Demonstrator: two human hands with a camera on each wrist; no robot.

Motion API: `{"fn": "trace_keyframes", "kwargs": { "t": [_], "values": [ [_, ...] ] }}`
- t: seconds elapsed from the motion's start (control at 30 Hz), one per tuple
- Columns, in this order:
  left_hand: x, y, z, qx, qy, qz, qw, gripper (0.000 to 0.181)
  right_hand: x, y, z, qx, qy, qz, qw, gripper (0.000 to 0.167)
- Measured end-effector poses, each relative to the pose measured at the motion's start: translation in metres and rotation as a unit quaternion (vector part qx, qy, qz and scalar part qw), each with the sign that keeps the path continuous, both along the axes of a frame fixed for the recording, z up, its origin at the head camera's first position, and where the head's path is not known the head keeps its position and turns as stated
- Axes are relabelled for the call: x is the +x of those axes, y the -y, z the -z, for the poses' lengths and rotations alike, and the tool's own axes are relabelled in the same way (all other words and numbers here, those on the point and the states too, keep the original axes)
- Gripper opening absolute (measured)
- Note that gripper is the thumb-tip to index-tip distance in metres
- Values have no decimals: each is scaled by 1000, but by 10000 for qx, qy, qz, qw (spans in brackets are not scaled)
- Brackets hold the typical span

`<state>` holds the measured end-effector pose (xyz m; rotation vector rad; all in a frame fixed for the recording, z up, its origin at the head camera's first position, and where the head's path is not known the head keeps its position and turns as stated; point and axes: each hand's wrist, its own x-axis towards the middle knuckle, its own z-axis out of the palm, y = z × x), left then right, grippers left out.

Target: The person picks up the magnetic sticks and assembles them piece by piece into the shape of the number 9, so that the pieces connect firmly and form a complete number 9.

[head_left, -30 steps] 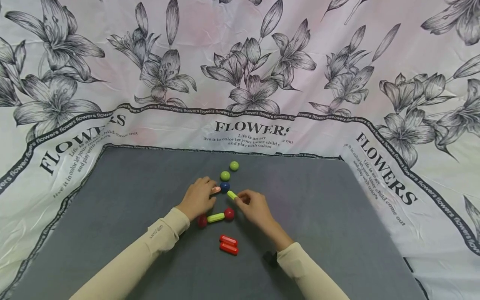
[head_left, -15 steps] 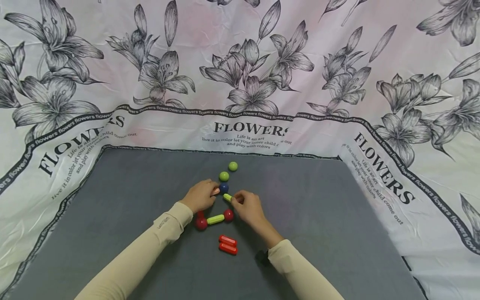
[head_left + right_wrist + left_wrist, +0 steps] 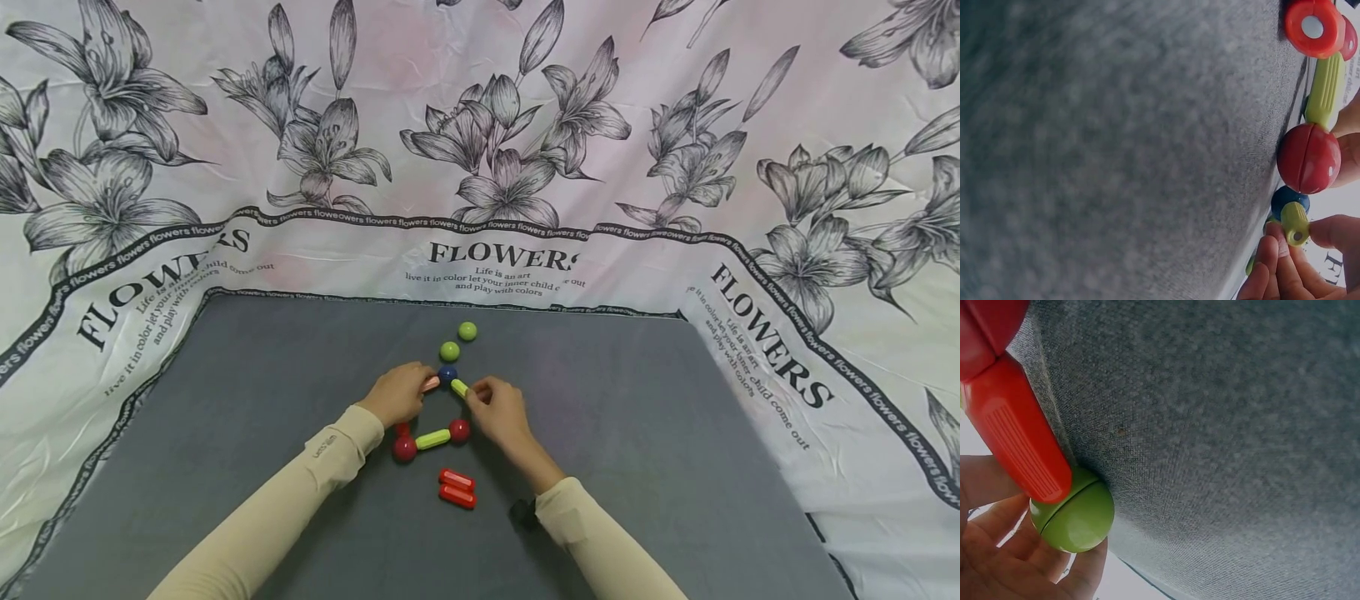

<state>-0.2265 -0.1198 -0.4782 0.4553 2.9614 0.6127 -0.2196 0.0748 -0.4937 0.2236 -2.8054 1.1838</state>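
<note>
By the right hand (image 3: 501,412) the yellow rod (image 3: 459,388) is pinched at the blue ball (image 3: 447,374), while the green ball (image 3: 1077,515) is gripped by the left hand (image 3: 396,395), near the pink rod (image 3: 431,383). The yellow rod is best aimed at the blue ball's centre and pressed steadily, the left side braced. Both forearms are angled inward, fingertips lowered, beyond the paired red rods (image 3: 457,489).

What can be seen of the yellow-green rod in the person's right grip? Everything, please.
The yellow-green rod is short and looks like plastic, with faint lengthwise ridges and a round greyish inset in its near end. The right grip pinches it between thumb and fingers. In the head view it slants away and leftward, its far end appearing to meet the blue ball. Whether it touches the tabletop is unclear.
</note>
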Motion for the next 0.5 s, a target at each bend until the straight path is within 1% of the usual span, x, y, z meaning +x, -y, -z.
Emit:
{"fn": "trace_keyframes", "kwargs": {
  "t": [0.13, 0.5],
  "values": [
    [1, 0, -1, -17, 23, -10, 10000, 44, 1, 1, 1, -13, -19, -79, 10000, 16],
    [0, 0, -3, 22, 166, 14, 9999, 54, 4, 4, 0, -38, 253, -318, 9992, 20]
  ]
}}
